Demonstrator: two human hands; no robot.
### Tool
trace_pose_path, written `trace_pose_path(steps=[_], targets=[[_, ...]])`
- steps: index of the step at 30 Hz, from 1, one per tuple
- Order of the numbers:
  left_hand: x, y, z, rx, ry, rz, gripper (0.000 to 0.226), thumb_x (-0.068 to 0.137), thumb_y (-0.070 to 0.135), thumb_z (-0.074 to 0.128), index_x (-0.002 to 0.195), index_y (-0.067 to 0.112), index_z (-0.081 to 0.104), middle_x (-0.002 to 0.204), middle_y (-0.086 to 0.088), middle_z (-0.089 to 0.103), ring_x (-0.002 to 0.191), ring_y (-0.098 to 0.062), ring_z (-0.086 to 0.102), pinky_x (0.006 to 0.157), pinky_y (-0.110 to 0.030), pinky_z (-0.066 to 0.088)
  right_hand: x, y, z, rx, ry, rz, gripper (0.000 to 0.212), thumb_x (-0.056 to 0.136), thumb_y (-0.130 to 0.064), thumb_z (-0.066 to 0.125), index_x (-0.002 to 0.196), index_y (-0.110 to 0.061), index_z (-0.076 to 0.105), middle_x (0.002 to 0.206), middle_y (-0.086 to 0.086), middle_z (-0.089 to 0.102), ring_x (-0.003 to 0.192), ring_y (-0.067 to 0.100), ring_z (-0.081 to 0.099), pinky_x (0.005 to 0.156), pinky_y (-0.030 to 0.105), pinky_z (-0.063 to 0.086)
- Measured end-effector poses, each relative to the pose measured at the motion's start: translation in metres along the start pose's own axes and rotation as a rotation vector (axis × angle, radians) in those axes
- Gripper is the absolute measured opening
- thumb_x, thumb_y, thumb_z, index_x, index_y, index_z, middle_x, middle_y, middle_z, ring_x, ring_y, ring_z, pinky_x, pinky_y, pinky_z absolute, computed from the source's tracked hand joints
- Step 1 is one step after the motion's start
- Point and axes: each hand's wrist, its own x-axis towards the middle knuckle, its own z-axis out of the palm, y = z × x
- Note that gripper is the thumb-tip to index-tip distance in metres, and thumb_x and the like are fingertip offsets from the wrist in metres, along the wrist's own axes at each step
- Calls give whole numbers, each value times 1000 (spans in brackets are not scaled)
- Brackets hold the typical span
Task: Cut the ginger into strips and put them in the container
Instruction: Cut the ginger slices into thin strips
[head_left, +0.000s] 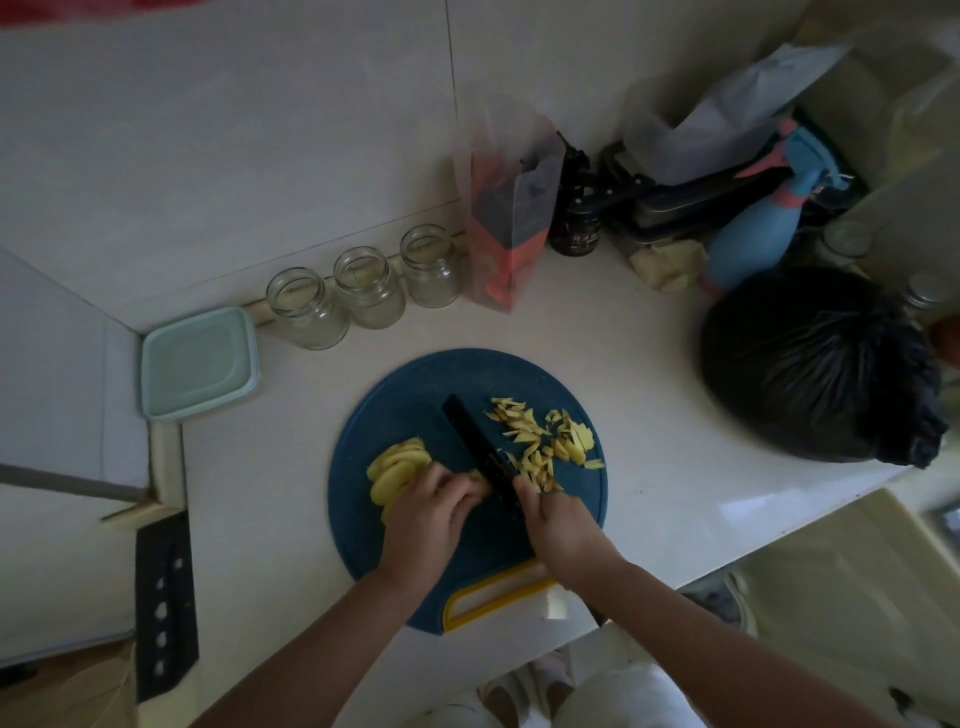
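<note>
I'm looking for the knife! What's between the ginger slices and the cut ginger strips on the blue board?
The black knife, its blade across the board, with the left hand pinching a ginger piece beside it. The head view shows it.

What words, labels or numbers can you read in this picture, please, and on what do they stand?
No text here can be read.
Dark jar: pale characters on its label, too blurred to read.
Red and black package: any print on it is too blurred to tell.
</note>
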Motion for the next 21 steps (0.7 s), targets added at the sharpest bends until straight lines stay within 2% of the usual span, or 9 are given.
trace_pose_path(steps=[3, 7, 11, 15, 21], targets=[[0, 1, 0, 23, 0, -9, 26, 87, 33, 49, 83, 16, 68, 80, 3, 55, 70, -11, 57, 55, -25, 48, -3, 6, -5, 133, -10, 52, 55, 99, -52, 27, 71, -10, 51, 63, 3, 50, 51, 10, 46, 54, 20, 39], [-1, 4, -3, 16, -2, -20, 23, 87, 31, 51, 83, 17, 68, 80, 3, 56, 71, -11, 57, 55, -23, 47, -14, 14, -6, 80, -17, -26, 57, 97, -53, 29, 61, -12, 43, 52, 0, 40, 43, 7, 35, 52, 23, 34], [-1, 7, -5, 12, 12, -12, 4, 80, 20, 68, 79, 18, 65, 79, 3, 56, 69, -11, 56, 56, -18, 39, -23, 16, -5, -35, 16, -109, 55, 98, -51, 30, 58, -13, 39, 50, -1, 37, 43, 10, 33, 51, 21, 30], [-1, 8, -4, 41, 23, 3, 13, 74, 14, 78, 76, 16, 65, 77, 2, 56, 66, -13, 56, 55, -18, 37, -27, 16, -4, -49, 32, -144, 55, 98, -50, 30, 58, -13, 37, 50, 0, 35, 45, 12, 31, 53, 26, 32], [-1, 9, -5, 62, 33, 5, 13, 73, 16, 77, 78, 15, 65, 76, 1, 56, 66, -12, 56, 56, -15, 35, -33, 13, -3, -81, 13, -176, 55, 96, -52, 26, 57, -15, 34, 50, -1, 32, 45, 13, 30, 56, 30, 34]])
